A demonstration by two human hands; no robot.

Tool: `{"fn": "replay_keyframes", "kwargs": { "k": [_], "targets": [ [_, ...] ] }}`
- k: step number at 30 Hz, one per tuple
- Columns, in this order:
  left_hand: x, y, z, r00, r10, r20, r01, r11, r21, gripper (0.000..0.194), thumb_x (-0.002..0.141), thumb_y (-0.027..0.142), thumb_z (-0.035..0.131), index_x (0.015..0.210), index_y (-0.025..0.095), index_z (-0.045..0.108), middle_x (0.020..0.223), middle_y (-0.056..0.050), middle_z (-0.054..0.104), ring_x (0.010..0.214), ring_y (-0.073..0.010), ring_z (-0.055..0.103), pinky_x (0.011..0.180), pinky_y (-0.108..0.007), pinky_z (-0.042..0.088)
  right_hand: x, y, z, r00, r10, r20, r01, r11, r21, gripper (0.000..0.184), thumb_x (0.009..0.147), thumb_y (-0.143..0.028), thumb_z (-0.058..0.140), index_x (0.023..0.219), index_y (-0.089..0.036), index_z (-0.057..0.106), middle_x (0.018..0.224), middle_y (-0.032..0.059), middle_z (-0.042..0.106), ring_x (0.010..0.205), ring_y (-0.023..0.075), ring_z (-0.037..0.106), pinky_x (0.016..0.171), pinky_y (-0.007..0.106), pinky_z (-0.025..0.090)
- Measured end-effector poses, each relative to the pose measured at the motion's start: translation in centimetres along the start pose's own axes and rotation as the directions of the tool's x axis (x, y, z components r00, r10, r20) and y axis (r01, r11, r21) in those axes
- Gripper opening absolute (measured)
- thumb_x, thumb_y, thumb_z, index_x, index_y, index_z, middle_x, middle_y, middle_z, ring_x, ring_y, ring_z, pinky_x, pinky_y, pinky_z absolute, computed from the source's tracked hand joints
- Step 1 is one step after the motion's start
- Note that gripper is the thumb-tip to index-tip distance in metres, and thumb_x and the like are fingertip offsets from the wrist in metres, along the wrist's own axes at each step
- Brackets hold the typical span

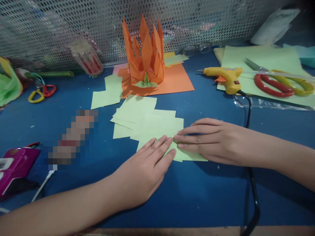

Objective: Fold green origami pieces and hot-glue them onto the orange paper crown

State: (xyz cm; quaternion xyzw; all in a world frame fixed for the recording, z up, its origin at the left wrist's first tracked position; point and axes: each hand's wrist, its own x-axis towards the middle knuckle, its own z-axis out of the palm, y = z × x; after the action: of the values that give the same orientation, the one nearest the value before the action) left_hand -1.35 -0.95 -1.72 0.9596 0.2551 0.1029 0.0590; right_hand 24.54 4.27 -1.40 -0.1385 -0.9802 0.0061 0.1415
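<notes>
Several pale green paper pieces (157, 123) lie overlapping in a loose pile on the blue table (209, 200). My left hand (147, 170) rests flat on the near sheets, its fingers stretched out. From the right, my right hand (219, 141) lies on the same paper with fingers extended, its fingertips close to those of the left. The hands partly cover the nearest sheets. Behind the pile stands an orange folded-paper piece (145, 55) with tall pointed petals and a small green fold at its base, set on an orange sheet (179, 80).
A yellow glue gun (227, 77) lies at right, its black cord running to the near edge. Large scissors (275, 85) rest on green sheets (261, 55). At left are small scissors (40, 93), a jar (87, 59), a pixelated object (73, 137) and a purple pack (19, 167).
</notes>
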Motion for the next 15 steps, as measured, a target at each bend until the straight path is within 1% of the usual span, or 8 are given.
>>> {"fn": "replay_keyframes", "kwargs": {
  "k": [6, 10, 15],
  "targets": [
    [-0.01, -0.20, -0.05, 0.999, -0.013, 0.032, 0.014, 1.000, -0.020, 0.040, 0.094, 0.010, 0.034, 0.131, 0.001, 0.049, 0.142, -0.025, 0.044, 0.135, -0.0349, 0.038, 0.104, -0.053, 0.044, 0.10, -0.04, -0.57, 0.996, 0.017, 0.083, -0.025, 0.994, 0.102, 0.036, 0.096, -0.018, 0.039, 0.127, -0.016, 0.058, 0.129, 0.0094, 0.061, 0.121, 0.0186, 0.055, 0.100, 0.041, 0.044],
    [-0.16, -0.27, -0.17, 0.999, -0.017, 0.035, 0.019, 0.999, -0.040, 0.039, 0.094, 0.011, 0.036, 0.130, 0.003, 0.049, 0.143, -0.025, 0.043, 0.136, -0.0338, 0.037, 0.105, -0.053, 0.043, 0.00, -0.05, -0.75, 0.994, 0.059, 0.089, -0.073, 0.985, 0.158, 0.035, 0.095, -0.018, 0.042, 0.124, -0.017, 0.061, 0.126, 0.0089, 0.064, 0.115, 0.0203, 0.058, 0.095, 0.041, 0.047],
    [-0.29, -0.29, -0.22, 0.998, -0.040, 0.043, 0.043, 0.998, -0.056, 0.039, 0.094, 0.010, 0.038, 0.131, 0.004, 0.048, 0.144, -0.025, 0.040, 0.137, -0.0354, 0.034, 0.105, -0.055, 0.042, -0.13, 0.00, -0.72, 0.994, 0.078, 0.073, -0.094, 0.966, 0.242, 0.034, 0.093, -0.021, 0.046, 0.121, -0.013, 0.064, 0.126, 0.0110, 0.064, 0.103, 0.0209, 0.058, 0.089, 0.039, 0.052]
  ]
}}
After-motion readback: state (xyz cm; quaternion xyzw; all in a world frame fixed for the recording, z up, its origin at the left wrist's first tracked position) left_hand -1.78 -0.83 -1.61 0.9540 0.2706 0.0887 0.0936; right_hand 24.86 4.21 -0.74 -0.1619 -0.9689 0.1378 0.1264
